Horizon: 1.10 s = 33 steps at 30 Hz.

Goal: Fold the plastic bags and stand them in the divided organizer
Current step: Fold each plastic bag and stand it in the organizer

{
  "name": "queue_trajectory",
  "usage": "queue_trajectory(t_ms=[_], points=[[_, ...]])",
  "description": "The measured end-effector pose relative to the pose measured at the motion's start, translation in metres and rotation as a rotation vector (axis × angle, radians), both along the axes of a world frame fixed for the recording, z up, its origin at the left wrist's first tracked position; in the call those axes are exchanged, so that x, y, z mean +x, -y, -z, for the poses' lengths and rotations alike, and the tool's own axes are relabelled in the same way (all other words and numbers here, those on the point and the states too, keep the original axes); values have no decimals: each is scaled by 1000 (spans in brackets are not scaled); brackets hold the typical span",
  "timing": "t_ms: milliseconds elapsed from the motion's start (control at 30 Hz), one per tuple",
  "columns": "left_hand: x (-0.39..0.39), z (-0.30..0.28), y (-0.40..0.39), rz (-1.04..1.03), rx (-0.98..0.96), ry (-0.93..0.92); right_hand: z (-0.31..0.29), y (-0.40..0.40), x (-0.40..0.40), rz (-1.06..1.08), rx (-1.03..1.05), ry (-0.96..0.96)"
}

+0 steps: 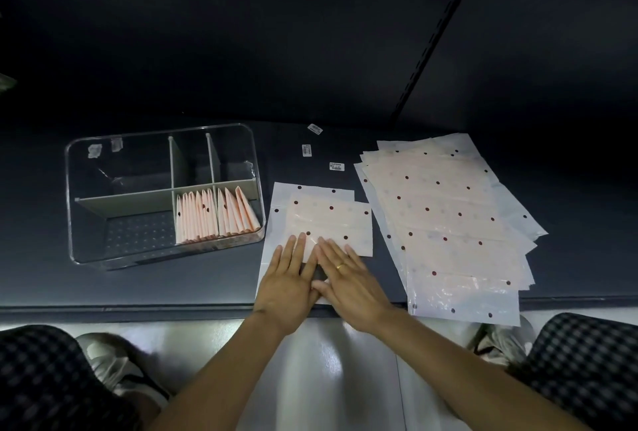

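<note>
Both hands lie flat with straight fingers, side by side, on a dotted bag (321, 223) on the shelf (207, 285); the left hand (288, 278) and right hand (348, 282) hold nothing, only press it. A stack of bags (448, 216) lies just right. The clear organizer (165, 196) stands left, with folded bags (215, 220) upright in its two near-right compartments.

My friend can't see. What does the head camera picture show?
Two flat hands, left hand and right hand, press a half-folded dotted plastic bag on a dark table. A clear divided organizer on the left holds folded bags standing upright; a stack of unfolded bags lies on the right.
</note>
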<state>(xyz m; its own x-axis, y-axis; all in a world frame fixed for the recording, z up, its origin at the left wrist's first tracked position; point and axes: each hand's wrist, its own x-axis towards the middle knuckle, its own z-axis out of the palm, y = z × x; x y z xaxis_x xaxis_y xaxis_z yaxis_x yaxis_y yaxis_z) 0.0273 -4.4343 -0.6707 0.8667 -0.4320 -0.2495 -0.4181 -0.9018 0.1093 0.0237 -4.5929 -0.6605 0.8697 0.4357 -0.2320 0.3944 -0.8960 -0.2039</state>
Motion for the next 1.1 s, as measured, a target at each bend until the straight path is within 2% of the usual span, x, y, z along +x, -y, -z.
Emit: queue_trajectory(t_ms=[100, 267, 433, 667, 933, 1100], points=[[2, -2, -6, -3, -6, -2, 4, 25, -11, 11, -94, 31], [-1, -2, -15, -50, -32, 2, -1, 65, -22, 60, -135, 54], [-2, -4, -14, -81, -60, -7, -25, 47, -1, 122, 54, 406], [-2, -6, -12, -118, -117, -23, -22, 23, 21, 149, 233, 344], [2, -5, -12, -163, -178, 11, -13, 18, 30, 126, 187, 406], [4, -6, -14, -175, -202, 16, -11, 20, 32, 230, 211, 258]])
